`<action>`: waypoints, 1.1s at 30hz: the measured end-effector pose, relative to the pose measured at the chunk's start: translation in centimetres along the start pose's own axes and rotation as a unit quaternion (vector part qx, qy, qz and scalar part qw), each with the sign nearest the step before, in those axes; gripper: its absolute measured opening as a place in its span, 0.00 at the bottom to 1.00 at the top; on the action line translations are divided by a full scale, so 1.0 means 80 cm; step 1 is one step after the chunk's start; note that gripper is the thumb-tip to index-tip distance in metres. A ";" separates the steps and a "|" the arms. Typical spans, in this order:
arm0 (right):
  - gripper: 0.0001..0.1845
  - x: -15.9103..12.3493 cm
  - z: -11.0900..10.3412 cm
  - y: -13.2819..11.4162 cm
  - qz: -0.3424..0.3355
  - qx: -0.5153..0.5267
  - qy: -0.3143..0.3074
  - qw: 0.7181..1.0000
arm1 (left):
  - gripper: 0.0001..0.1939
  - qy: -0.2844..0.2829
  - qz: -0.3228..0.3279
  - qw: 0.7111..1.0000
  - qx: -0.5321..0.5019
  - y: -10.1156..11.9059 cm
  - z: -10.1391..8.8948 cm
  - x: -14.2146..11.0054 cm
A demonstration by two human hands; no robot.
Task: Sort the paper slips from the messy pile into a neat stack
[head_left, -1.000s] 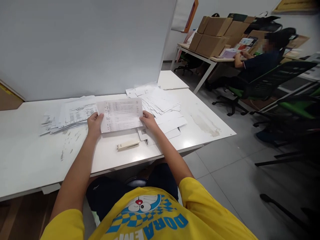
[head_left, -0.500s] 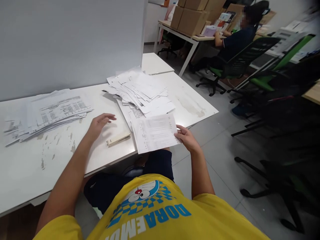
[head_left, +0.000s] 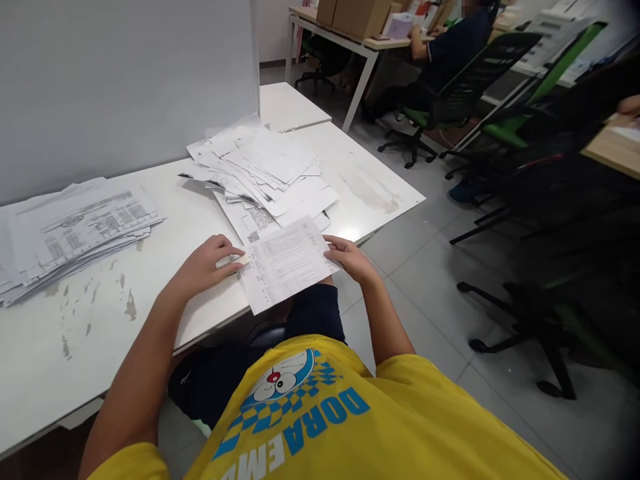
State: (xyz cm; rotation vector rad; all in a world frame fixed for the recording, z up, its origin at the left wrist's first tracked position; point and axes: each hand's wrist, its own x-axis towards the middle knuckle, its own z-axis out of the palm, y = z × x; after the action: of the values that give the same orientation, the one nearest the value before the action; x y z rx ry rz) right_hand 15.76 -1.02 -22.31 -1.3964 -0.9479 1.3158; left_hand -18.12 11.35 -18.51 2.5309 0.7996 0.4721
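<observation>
My right hand (head_left: 350, 259) pinches the right edge of a printed sheet of paper (head_left: 285, 267), which is held tilted over the table's front edge. My left hand (head_left: 213, 267) is closed around a cream stapler (head_left: 243, 259). Only the stapler's tip shows between thumb and fingers, at the sheet's left edge; the rest is hidden by the hand. Just beyond the sheet lies a messy pile of loose papers (head_left: 280, 157).
On the left of the white table (head_left: 165, 267) sits a thicker stack of printed papers (head_left: 90, 227). A grey partition (head_left: 125, 80) rises behind. Office chairs (head_left: 465, 87) stand to the right, and a person (head_left: 450, 53) sits at another desk with cardboard boxes (head_left: 360, 17).
My left hand has moved right and taken hold of the stapler that lay on the table, bringing it to the sheet's left edge. The sheet has shifted slightly left in view.
</observation>
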 end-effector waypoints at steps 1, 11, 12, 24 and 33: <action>0.27 0.001 0.000 0.000 0.001 0.011 0.000 1.000 | 0.18 0.000 -0.001 1.000 -0.002 -0.001 0.000 0.000; 0.28 0.003 -0.005 0.018 -0.023 0.058 0.004 0.998 | 0.20 -0.010 -0.019 1.000 -0.001 0.001 -0.006 -0.005; 0.28 0.003 -0.005 0.021 -0.025 0.055 0.004 0.998 | 0.21 -0.003 -0.020 1.000 0.004 0.002 -0.005 -0.006; 0.28 0.001 -0.013 0.046 -0.055 0.012 0.017 0.998 | 0.33 -0.066 -0.118 0.990 0.025 0.003 0.025 0.006; 0.28 -0.001 -0.008 0.039 -0.049 0.021 0.021 0.998 | 0.32 -0.107 -0.106 0.987 0.060 -0.001 0.026 0.013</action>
State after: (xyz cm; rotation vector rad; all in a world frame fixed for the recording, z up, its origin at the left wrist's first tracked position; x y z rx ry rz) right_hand 16.16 -1.94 -25.32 -1.3239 -0.9437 1.2222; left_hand -16.47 11.41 -20.15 2.5112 1.0233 0.0820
